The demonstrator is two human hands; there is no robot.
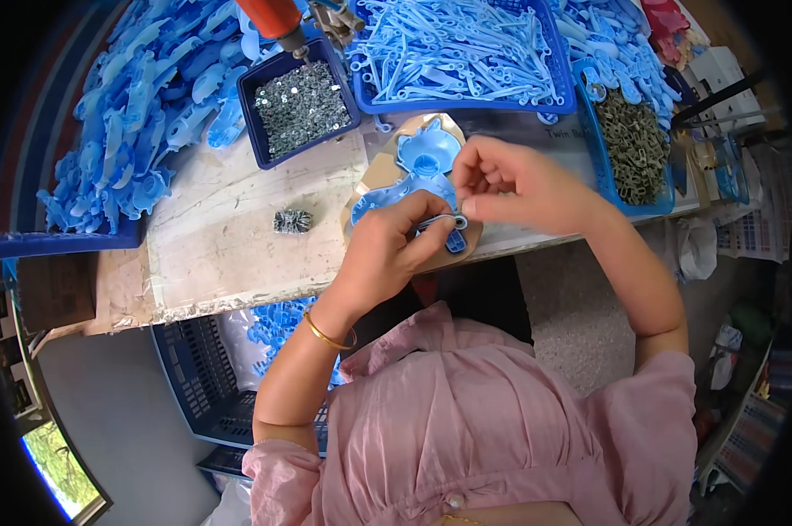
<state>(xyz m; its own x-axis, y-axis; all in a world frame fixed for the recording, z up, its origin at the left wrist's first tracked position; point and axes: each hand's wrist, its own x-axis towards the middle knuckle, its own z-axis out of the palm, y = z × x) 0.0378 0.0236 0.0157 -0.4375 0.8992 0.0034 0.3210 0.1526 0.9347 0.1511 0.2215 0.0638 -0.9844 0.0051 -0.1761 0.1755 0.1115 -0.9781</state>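
Note:
My left hand [385, 244] pinches a small light-blue plastic lever with a ringed end [460, 222] between thumb and fingers. Close to that ring, my right hand [523, 186] has its thumb and index finger pressed together; anything between them is too small to make out. Beneath both hands, a blue plastic shell with a round, cat-eared end [429, 147] lies on a beige fixture [374, 180] at the table's front edge. My fingers partly cover the shell's lower portion.
Blue shells [142, 96] heap up at the left. Behind are a bin of small metal pieces [299, 105], an orange power driver [271, 16] hanging above, and a basket of blue levers [466, 53]. Metal clips [631, 145] fill a tray at right. A metal cluster [292, 221] lies left.

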